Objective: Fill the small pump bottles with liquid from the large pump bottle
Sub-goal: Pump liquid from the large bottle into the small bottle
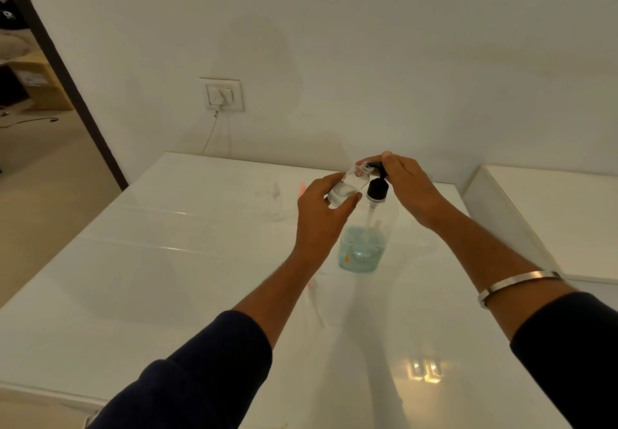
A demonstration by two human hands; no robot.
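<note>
A large clear pump bottle (363, 248) with pale blue liquid in its lower part stands on the white table (167, 278). Its pump head is black (378, 189). My left hand (321, 218) holds a small clear bottle (347, 186), tilted, with its open neck up against the pump's spout. My right hand (406, 183) lies palm down on top of the black pump head, fingers over the spout. A little liquid shows inside the small bottle. Another small clear bottle (274, 203) stands blurred on the table to the left.
A wall socket with a plugged cable (222, 96) sits on the white wall behind the table. A second white surface (551, 214) adjoins at the right. A doorway opens at the far left. A thin pump tube (316, 305) lies on the table under my left forearm.
</note>
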